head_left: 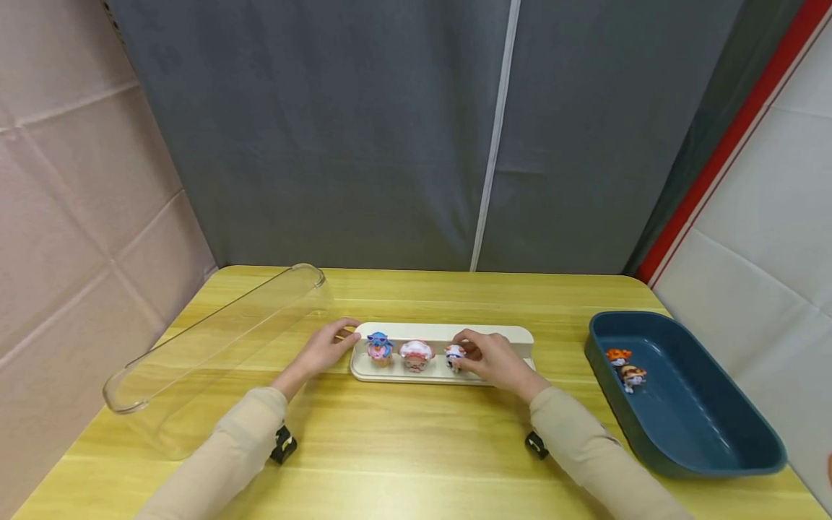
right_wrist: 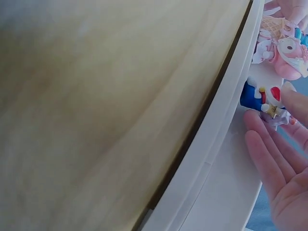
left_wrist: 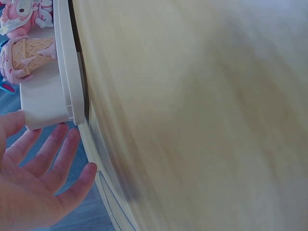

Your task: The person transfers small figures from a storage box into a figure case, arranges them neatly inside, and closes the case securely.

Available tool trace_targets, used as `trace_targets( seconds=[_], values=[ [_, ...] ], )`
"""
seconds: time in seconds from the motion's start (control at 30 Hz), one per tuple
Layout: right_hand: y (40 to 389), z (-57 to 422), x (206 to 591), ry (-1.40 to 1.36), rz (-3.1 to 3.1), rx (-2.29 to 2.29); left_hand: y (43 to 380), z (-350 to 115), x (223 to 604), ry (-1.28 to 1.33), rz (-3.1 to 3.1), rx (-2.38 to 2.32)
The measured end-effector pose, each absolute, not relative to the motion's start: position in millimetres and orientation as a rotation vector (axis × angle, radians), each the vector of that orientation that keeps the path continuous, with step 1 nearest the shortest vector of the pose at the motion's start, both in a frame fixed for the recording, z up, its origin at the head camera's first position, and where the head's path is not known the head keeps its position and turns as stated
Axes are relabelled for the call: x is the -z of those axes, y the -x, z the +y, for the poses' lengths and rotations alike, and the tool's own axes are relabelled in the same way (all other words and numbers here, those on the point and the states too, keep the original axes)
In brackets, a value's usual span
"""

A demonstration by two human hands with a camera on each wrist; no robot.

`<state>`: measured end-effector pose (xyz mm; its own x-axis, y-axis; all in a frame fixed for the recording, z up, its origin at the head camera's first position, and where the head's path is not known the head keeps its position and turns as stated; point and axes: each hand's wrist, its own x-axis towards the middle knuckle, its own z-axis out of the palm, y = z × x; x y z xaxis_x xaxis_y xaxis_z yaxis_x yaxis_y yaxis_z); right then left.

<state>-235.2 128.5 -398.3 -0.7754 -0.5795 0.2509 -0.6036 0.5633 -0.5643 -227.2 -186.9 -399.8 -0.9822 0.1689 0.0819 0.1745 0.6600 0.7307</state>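
A long white display base [head_left: 422,332] lies on the table, with a raised ledge along its back. On it stand an ice-cream-cone figurine [head_left: 380,349] with a blue top and sunglasses, and a pink figurine [head_left: 416,355] with a white, pink-edged top. My right hand [head_left: 499,361] pinches a small white-and-blue figurine [right_wrist: 269,102] between thumb and fingers, its foot close over the base. At the base's left end is my left hand [head_left: 325,345]; its loosely extended fingers [left_wrist: 52,147] and thumb touch the end in the left wrist view.
A clear plastic cover [head_left: 227,347] lies slanted on the table at the left. To the right stands a dark blue tray [head_left: 689,404], holding an orange-topped figurine [head_left: 619,357] and a brown-and-white figurine [head_left: 632,375]. A grey curtain [head_left: 351,144] hangs behind the wooden table [head_left: 416,448].
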Motion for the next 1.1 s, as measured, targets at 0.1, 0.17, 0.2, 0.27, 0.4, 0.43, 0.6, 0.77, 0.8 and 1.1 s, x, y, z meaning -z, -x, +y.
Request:
trace_targets(
  seconds=[0.1, 0.17, 0.2, 0.27, 0.4, 0.43, 0.6, 0.77, 0.8, 1.1],
  values=[
    [236, 129, 398, -1.059, -2.727, -0.961, 227, -187, 400, 0.304, -2.851, 1.261],
    [236, 129, 397, -1.072, -2.72, -0.932, 227, -187, 400, 0.311, -2.847, 1.259],
    [236, 129, 397, -1.076, -2.719, -0.92, 228, -187, 400, 0.313, -2.846, 1.258],
    [235, 129, 396, -1.077, -2.73, -0.91, 228, -187, 400, 0.318, -2.844, 1.253],
    [236, 130, 396, -1.077, -2.749, -0.901, 227, -187, 399, 0.32, -2.843, 1.25],
    [236, 130, 396, -1.078, -2.749, -0.899, 227, -187, 399, 0.32, -2.841, 1.25],
    [235, 133, 396, -1.077, -2.733, -0.891, 227, -186, 399, 0.322, -2.84, 1.242],
    [234, 136, 392, -1.062, -2.724, -0.882, 227, -187, 400, 0.319, -2.835, 1.247],
    [234, 137, 391, -1.058, -2.723, -0.87, 227, -187, 401, 0.322, -2.835, 1.246],
    [235, 151, 371, -1.037, -2.695, -0.808, 229, -188, 402, 0.317, -2.835, 1.257]
  ],
)
